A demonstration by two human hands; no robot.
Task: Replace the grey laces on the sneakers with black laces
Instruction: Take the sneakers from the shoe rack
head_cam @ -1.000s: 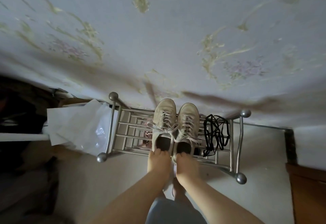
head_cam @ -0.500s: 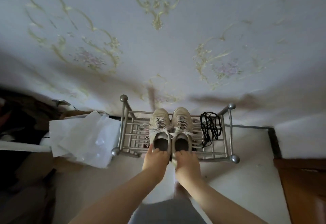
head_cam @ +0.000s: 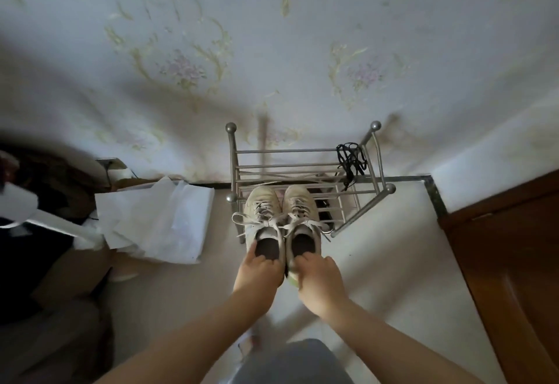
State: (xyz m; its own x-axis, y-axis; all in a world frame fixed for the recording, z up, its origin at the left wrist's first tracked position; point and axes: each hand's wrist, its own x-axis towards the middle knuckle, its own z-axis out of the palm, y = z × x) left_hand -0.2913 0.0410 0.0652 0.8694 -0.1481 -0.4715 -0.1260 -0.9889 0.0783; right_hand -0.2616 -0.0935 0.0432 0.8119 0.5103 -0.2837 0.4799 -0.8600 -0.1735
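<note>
Sneakers, cream with tied grey laces, gripped at heels by left hand and right hand.

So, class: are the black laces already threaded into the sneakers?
No, the black laces lie bundled on the rack; the sneakers carry grey laces.

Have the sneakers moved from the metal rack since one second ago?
Yes. The sneakers were on the metal rack beside the black laces; now both hands hold them off its front edge, toward the person.
</note>
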